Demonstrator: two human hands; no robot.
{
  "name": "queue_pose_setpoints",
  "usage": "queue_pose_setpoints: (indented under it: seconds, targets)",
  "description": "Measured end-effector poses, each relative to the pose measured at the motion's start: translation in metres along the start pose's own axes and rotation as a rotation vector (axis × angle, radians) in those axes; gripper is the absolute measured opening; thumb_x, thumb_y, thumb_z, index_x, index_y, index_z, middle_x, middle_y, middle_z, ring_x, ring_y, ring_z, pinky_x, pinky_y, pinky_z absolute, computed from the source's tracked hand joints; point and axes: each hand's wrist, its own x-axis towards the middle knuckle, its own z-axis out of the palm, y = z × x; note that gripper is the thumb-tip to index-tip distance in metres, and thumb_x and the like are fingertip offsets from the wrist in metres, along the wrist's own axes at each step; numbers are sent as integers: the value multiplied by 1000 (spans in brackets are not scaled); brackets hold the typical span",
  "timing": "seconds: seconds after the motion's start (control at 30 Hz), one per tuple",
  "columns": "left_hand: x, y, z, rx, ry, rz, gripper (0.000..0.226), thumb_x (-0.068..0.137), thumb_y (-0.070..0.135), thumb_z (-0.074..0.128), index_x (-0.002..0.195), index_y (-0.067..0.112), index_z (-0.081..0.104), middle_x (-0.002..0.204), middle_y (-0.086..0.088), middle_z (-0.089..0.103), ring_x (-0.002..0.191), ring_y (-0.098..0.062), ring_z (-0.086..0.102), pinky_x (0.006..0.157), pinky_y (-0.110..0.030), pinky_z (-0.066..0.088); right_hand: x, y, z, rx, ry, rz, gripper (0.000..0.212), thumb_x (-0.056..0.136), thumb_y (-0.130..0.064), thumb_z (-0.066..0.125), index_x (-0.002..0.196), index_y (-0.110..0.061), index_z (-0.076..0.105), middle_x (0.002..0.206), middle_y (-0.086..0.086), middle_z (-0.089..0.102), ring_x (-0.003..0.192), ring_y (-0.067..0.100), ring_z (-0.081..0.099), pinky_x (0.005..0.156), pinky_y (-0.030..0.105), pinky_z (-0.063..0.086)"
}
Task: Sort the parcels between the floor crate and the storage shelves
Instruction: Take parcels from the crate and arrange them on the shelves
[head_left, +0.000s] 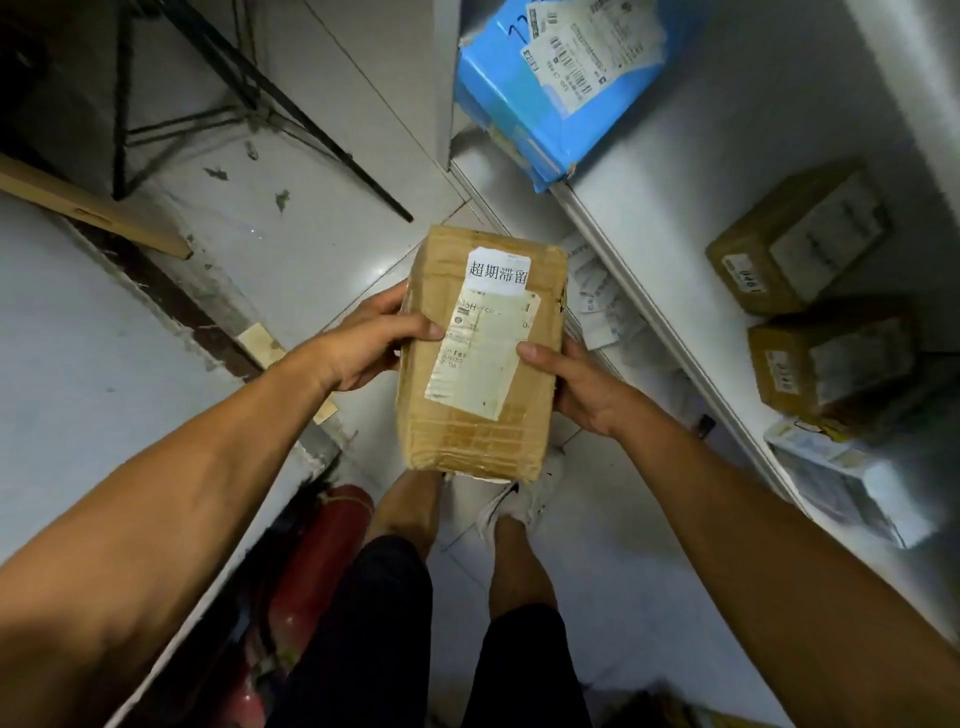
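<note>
I hold a brown cardboard parcel (480, 358) at the centre of the frame, above the tiled floor (332, 244). My left hand (363, 343) grips its left edge, thumb across the top; my right hand (569, 384) clasps its right edge, thumb on the shipping label (480, 358). On the white shelf (727, 171) at right lie a blue parcel (550, 93) at the top and two brown boxes (800, 234) lower down.
</note>
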Motion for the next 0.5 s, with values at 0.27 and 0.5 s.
queue_pose_setpoints:
  seconds: [0.27,0.5]
  targets:
    - [-5,-5,53,281,-96,-55,80,60,33,82,136,36,58,124,-2,72,115,-25,68,90,-43,58,-41,70,-17,162,133,-61,56,74,-30,80,127,-20,64,123,7,73,116,26,69,103,54,51]
    - [-20,-37,125,601,-259,-146,75,72,46,64,143,47,40,114,7,73,109,-18,69,87,-38,57,-93,149,-28,378,249,-55,70,74,-25,85,137,-11,58,129,14,69,123,32,63,109,56,46]
